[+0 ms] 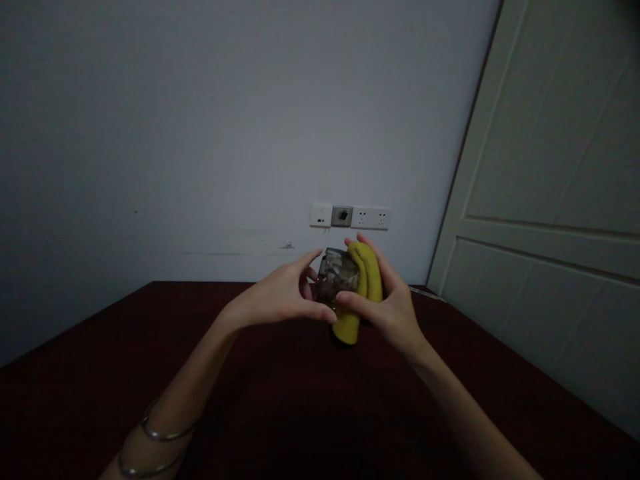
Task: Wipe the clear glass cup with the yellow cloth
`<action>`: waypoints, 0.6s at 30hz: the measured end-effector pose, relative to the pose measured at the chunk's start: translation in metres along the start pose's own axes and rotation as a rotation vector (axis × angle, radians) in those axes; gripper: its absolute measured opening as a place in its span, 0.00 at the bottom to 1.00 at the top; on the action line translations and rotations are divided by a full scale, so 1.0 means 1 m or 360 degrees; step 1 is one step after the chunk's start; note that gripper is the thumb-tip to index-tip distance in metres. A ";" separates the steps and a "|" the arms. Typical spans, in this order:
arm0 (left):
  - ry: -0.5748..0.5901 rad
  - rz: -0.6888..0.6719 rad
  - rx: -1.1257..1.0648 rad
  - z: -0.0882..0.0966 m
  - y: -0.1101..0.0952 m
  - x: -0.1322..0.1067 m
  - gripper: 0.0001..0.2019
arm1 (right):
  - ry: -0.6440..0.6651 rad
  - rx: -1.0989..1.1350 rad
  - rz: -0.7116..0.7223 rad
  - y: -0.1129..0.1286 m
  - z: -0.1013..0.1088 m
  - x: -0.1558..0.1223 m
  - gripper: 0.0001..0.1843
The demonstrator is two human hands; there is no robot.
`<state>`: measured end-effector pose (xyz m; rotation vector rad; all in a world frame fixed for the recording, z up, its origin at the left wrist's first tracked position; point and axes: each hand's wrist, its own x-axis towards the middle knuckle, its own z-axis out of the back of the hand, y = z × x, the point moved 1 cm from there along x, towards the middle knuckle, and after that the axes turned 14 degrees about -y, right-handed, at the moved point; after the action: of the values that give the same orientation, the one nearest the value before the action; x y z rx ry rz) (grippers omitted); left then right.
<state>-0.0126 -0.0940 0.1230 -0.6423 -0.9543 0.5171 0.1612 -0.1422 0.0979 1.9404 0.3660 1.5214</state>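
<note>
Above the dark red bench (300, 400), the right hand (395, 307) is wrapped round a small bunch of yellow bananas (371, 277) while the left hand (280, 300) pinches a clear glass tumbler (339, 275) pressed against them, so a firm right grip and light, steady left fingertips seem wise

Layout over the tabletop (280, 407): we place the glass (337, 277) at centre, the left grip (280, 300) touching it from the left, the banana (364, 283) just right of it, lying in the right grip (393, 310). Behind, on the wall, a row of sockets (350, 217); to the right, a door (550, 200); on the left forearm, two bangles (157, 437)
</note>
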 end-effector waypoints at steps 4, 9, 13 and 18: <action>-0.0181 -0.0136 0.0261 -0.001 0.004 -0.002 0.53 | 0.0055 0.0091 -0.0188 -0.005 -0.003 0.000 0.44; -0.0253 -0.0347 0.0331 -0.003 0.004 -0.005 0.39 | 0.0168 0.0063 -0.0099 -0.011 -0.007 -0.006 0.40; -0.0322 -0.0286 0.0342 -0.004 0.015 -0.009 0.38 | 0.0198 -0.0074 0.0085 -0.016 -0.007 -0.009 0.28; -0.0340 -0.0247 0.0259 -0.007 0.028 -0.011 0.38 | 0.0218 -0.0305 0.0653 -0.015 -0.007 -0.015 0.23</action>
<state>-0.0147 -0.0834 0.0944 -0.3680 -1.1403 0.5257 0.1524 -0.1373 0.0781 1.8378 -0.1305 1.8772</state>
